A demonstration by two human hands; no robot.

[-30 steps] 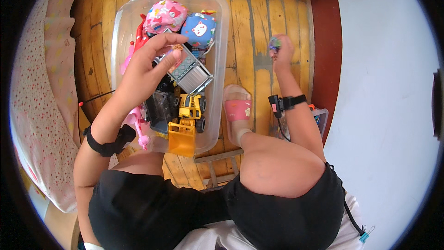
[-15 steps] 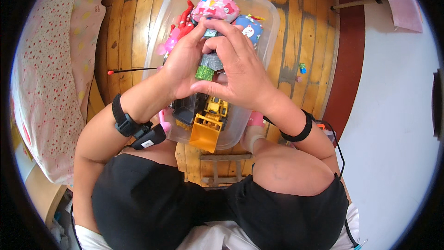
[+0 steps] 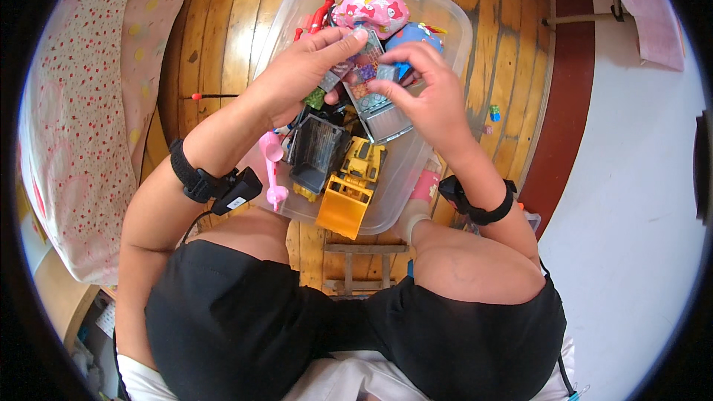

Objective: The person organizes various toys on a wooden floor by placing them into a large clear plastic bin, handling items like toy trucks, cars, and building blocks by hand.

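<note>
Both my hands are over a clear plastic bin (image 3: pixel 458 82) of toys. My left hand (image 3: pixel 301 74) is closed, thumb and fingers at the upper edge of a clear plastic case (image 3: pixel 388 125) with small coloured patterned cubes inside; some of its fingers are hidden. Between the thumb and forefinger of my right hand (image 3: pixel 431 93) is a small grey-blue cube (image 3: pixel 386 73), just over the case. A green block (image 3: pixel 315 98) shows beneath my left hand, beside a greyish one.
In the bin lie a yellow toy loader (image 3: pixel 353 189), a dark toy truck bed (image 3: pixel 318 152), a pink toy (image 3: pixel 272 163), a pink patterned pouch (image 3: pixel 371 9), a blue pouch (image 3: pixel 416 36) and a red toy (image 3: pixel 321 11). A small block (image 3: pixel 495 112) lies on the wooden floor.
My hands have moved apart, uncovering the clear case. My right hand has shifted right and now pinches the grey-blue cube. The bin appears slightly further right in view.
</note>
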